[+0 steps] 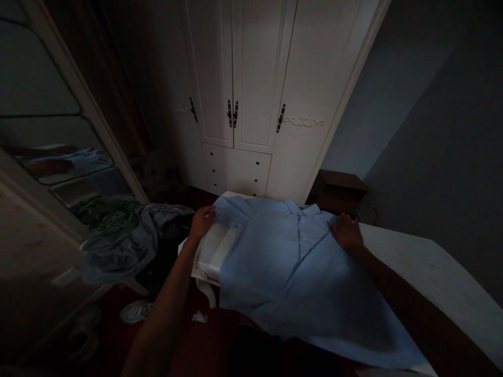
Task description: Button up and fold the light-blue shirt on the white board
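Observation:
A light blue collared shirt lies spread out with its collar away from me, its lower edge draping over the near side of a white table. My left hand is closed on the end of the sleeve on the left. Over at the opposite shoulder, my right hand has its fingers bent around the shirt's cloth. The sleeve on that side is largely hidden by my hand and forearm. Dim light obscures the fingertips.
Behind the table stands a white wardrobe with dark handles. Crumpled clothes are heaped at the left, beside a mirrored panel. A shoe lies on the red floor. A small brown cabinet sits at the back right.

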The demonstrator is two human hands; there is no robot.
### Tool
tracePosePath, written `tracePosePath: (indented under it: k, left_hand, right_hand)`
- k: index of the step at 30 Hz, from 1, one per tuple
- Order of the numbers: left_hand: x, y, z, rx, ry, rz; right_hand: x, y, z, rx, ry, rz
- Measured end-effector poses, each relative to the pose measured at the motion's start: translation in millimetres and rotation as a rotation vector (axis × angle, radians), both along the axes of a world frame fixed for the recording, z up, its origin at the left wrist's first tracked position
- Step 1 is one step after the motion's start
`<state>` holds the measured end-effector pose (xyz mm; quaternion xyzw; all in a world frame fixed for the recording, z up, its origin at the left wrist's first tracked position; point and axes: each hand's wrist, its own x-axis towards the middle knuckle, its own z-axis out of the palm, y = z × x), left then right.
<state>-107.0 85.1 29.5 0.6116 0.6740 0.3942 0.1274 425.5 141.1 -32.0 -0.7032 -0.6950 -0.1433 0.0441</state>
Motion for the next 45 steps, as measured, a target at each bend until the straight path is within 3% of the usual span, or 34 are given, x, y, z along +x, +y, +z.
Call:
tracePosePath:
  k: [3,5,9,14,19,23,25,30,32,35,38,41,45]
  left_hand:
    - [-13,41,-5.1,-0.072,0.087,0.000]
    - [-19,55,-11.2,-0.128,0.134,0.016]
    - [-27,68,-28.2,-0.214,0.207,0.051]
    - [-32,68,-40.9,-0.169,0.246,0.070]
    - [-29,60,-30.2,-0.071,0.270,0.033]
    - [-7,53,-10.3,0.022,0.288,0.021]
    - [13,49,-0.4,0.054,0.318,-0.056]
    - [61,34,12.8,0.012,0.458,-0.502]
    - [63,29,13.6,0.038,0.427,-0.518]
    - [44,26,12.3,0.092,0.344,-0.220]
    - [18,25,7.5,-0.002,0.381,0.044]
    - [9,20,-2.2,-0.122,0.450,0.000]
    - [31,7,-17.4,-0.183,0.531,-0.084]
  right_hand:
    - [1,-2,1.2,0.109,-0.044,0.158]
    - [2,-3,1.6,0.145,-0.031,0.181]
    - [5,-2,1.4,0.174,0.053,0.113]
    - [6,-2,0.5,0.154,0.113,0.108]
    - [6,-2,0.5,0.127,0.120,0.107]
    - [5,-3,0.7,0.116,0.115,0.108]
    - [4,-3,1.4,0.087,0.107,0.119]
    - [-1,-8,10.0,0.004,0.043,0.142]
    - [-9,-11,18.3,-0.029,0.014,0.091]
    - [-31,-13,36.8,0.038,0.011,-0.022]
    - [-70,-7,59.5,0.174,0.086,0.076]
    - [-131,2,81.1,0.174,0.125,0.259]
    - [-234,12,102.9,0.052,0.294,0.771]
